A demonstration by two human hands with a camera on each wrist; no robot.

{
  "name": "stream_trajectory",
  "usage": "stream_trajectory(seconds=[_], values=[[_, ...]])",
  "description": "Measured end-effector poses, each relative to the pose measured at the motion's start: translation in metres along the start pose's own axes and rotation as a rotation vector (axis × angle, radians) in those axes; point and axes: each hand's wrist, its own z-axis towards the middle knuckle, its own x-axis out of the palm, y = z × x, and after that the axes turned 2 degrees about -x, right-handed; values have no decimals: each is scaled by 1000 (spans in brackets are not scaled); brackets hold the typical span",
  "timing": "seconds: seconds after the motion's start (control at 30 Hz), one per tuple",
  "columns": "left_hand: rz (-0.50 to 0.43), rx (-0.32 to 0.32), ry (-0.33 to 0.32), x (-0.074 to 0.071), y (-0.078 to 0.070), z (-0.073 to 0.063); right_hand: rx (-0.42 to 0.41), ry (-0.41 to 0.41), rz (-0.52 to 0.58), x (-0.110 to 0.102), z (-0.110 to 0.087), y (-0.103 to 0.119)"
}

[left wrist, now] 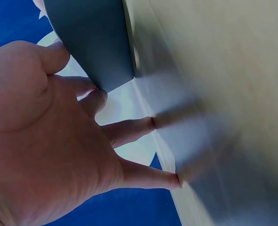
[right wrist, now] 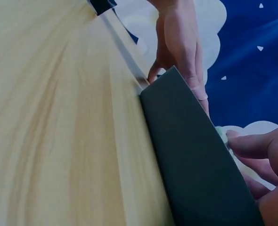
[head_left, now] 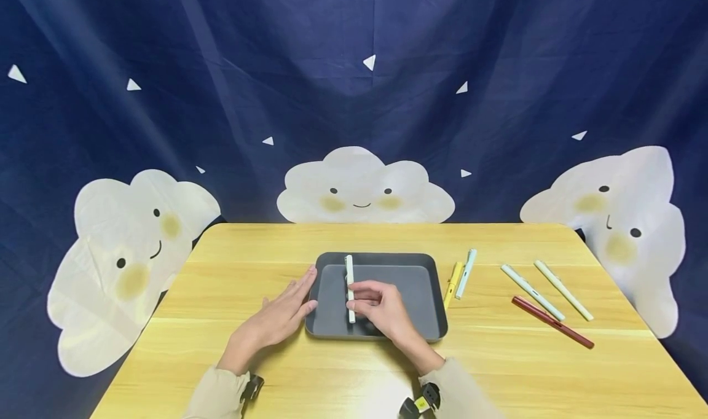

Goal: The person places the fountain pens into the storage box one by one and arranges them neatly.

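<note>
A white capped pen (head_left: 351, 271) stands out against the dark grey tray (head_left: 409, 259), lying lengthwise from back to front over its left half. My right hand (head_left: 381, 308) pinches this pen between thumb and fingers. In the right wrist view the tray's outer wall (right wrist: 191, 155) hides most of the pen, and the right hand (right wrist: 266, 150) shows only in part. With fingers extended, my left hand (head_left: 279, 317) touches the tray's left rim. The left wrist view shows that hand (left wrist: 59, 127) with two fingertips down on the table and others against the tray wall (left wrist: 92, 42).
Right of the tray lie a yellow pen (head_left: 453, 284) and a light blue pen (head_left: 466, 274). Farther right are another light blue pen (head_left: 532, 292), a pale green pen (head_left: 564, 290) and a dark red pen (head_left: 553, 322). A blue curtain hangs behind the wooden table (head_left: 249, 241).
</note>
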Motion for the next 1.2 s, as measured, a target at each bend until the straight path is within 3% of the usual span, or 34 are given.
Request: stream_trajectory(seconds=[0.33,0.7,1.0,1.2], values=[[-3,-4,2,-2,1,-1,65,11,-2,10,10,0],[-6,3,-4,0,1,-1,35,34,-282,14,19,-4],[-16,2,-3,0,2,-2,-26,15,-413,16,23,-3],[-23,5,7,1,2,0,-15,27,-465,19,22,-1]])
